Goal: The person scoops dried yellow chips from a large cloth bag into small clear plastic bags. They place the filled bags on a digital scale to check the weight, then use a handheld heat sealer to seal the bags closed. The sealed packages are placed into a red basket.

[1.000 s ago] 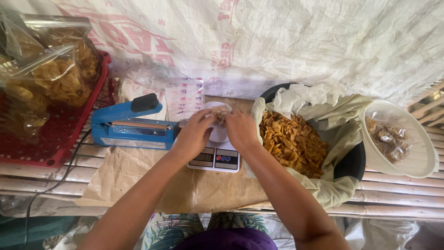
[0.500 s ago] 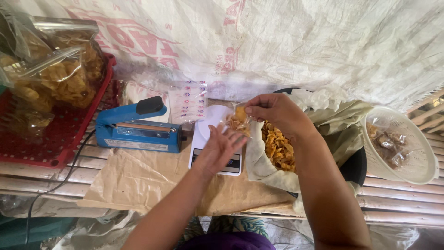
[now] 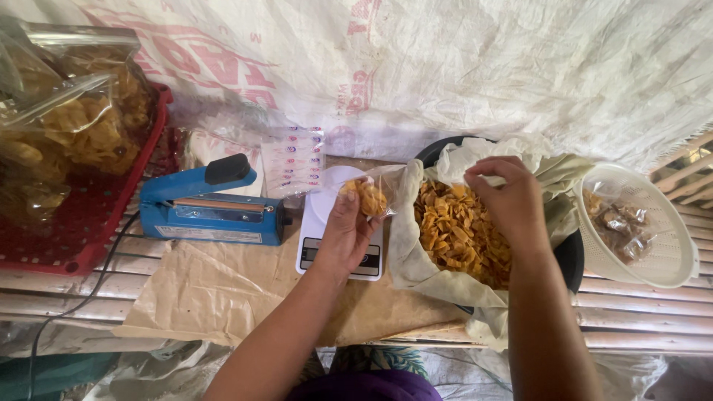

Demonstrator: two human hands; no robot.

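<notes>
While the left hand pinches a small clear bag of yellow chips at its mouth, holding it just above the white digital scale, the right hand sits over the chip pile, fingers curled together on what looks like the cloth liner edge or a few chips; can't tell which. Pile is in a cloth-lined black basin right of the scale, touching it. Blue heat sealer lies left of the scale, cord running off the table edge. Red crate far left carries filled chip bags. White colander far right holds small dark packets. Stack of empty printed pouches behind the scale. Risks, my read: bag is held by one side only, so it could tip and spill chips onto the scale; liner flap leaning on the scale edge could skew the reading; brittle chips likely crack if squeezed. Counts: one scale, one sealer, one basin, one colander, one crate, one bag in hand, at least two big bags in the crate; pouches too stacked to count.
</notes>
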